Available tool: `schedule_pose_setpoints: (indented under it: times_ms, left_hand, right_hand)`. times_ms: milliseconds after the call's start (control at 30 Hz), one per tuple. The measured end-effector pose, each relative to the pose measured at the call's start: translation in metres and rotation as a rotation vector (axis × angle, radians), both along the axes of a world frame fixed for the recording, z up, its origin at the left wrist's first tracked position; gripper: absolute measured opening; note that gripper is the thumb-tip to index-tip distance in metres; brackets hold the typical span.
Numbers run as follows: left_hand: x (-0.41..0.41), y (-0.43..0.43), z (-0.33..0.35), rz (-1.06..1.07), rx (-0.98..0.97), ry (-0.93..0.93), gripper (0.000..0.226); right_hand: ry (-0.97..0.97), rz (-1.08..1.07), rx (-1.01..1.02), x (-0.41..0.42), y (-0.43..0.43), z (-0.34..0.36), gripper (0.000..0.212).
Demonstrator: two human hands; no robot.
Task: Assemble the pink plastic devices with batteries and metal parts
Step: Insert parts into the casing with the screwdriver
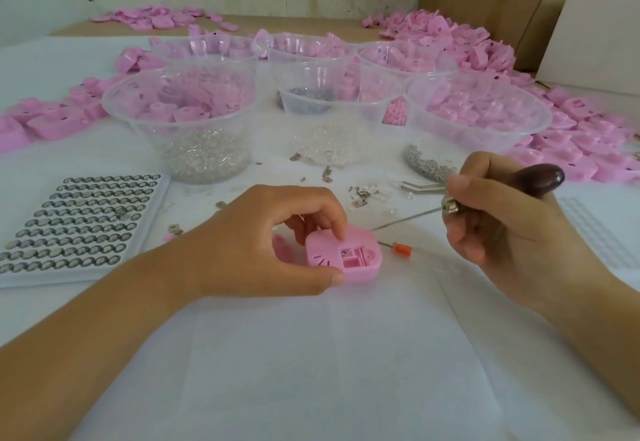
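Device: pink device (346, 260), a rounded glossy plastic shell, lies on the white sheet (329, 354) with its square compartment facing up; my left hand (263, 243) pinches it between thumb and fingers.
Tool: just right of the device, my right hand (502, 226) grips an awl (533, 179) with a smooth dark handle and a thin steel needle.
Batteries: flat round button cells (79, 222) in rows, left of the device.
Bowls: clear plastic bowls (180, 122), beyond the device.
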State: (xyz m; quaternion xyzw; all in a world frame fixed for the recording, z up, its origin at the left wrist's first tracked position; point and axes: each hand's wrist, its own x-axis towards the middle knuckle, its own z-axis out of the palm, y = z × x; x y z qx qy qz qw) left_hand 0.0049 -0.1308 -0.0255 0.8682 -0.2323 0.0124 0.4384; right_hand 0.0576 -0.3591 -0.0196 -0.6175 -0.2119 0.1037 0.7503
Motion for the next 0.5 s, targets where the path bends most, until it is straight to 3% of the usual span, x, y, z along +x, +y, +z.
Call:
schedule_pose_setpoints:
  times_ms: [500]
  left_hand:
    - [0.0041,-0.0017,-0.0046,-0.061,0.015,0.061,0.017]
  right_hand:
    - [0.051,0.055,-0.089,-0.0054,0.0087,-0.0088,0.027]
